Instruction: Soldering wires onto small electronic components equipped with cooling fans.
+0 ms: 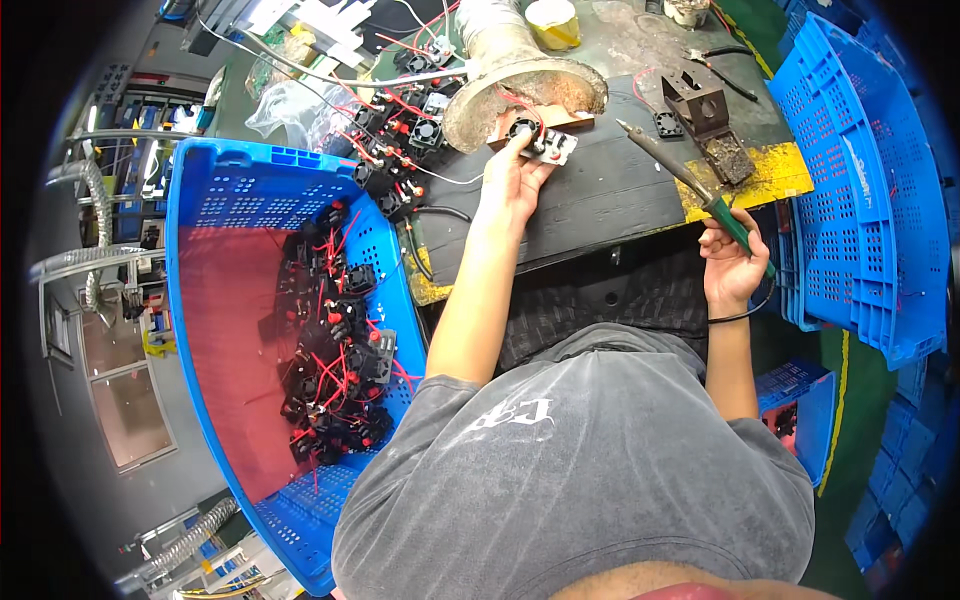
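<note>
Soldering iron (700, 195), green-handled, slants across the dark tabletop (600, 190) with its tip pointing up-left toward a small black fan part with a white board (540, 140), well apart from it across bare dark surface. The right hand (735, 265) has its grip wrapped tight around the iron's handle just off the tabletop's yellow front edge, while the left hand (510, 185) pinches the fan part narrowly between fingertips beside a wide grey hose mouth (520, 90). A big blue crate (200, 300) of black parts with red wires stands at the left.
</note>
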The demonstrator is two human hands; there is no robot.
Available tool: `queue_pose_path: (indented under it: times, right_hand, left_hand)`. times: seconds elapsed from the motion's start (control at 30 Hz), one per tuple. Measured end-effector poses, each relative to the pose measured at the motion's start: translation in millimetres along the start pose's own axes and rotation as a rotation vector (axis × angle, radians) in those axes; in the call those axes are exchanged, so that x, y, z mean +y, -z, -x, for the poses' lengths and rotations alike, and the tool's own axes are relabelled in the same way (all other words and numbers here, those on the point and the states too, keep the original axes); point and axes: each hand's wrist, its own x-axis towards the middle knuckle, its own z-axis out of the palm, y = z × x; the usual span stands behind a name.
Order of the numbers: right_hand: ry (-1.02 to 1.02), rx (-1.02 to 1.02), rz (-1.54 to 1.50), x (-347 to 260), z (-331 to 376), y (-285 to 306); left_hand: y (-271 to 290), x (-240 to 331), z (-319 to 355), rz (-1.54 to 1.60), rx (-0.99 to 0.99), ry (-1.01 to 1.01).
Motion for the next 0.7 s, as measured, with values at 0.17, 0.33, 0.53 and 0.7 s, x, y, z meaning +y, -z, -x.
queue_pose_path:
  times: [0.17, 0.33, 0.53, 0.7]
  right_hand:
    - [-0.023, -0.005, -0.001, -1, 7, 3]
    - [-0.057, -0.022, 0.001, -1, 10, 3]
    - [-0.053, -0.031, -0.006, -6, 10, 4]
    - [-0.058, -0.006, -0.010, -12, 11, 5]
  left_hand:
    - [9, -12, -3, -0.063, -0.006, -0.080]
    - [16, -9, 0, -0.523, 0.129, -0.276]
    - [12, -3, 26, -1.550, 0.224, -0.600]
    - [8, 8, 36, -1.893, 0.219, -0.797]
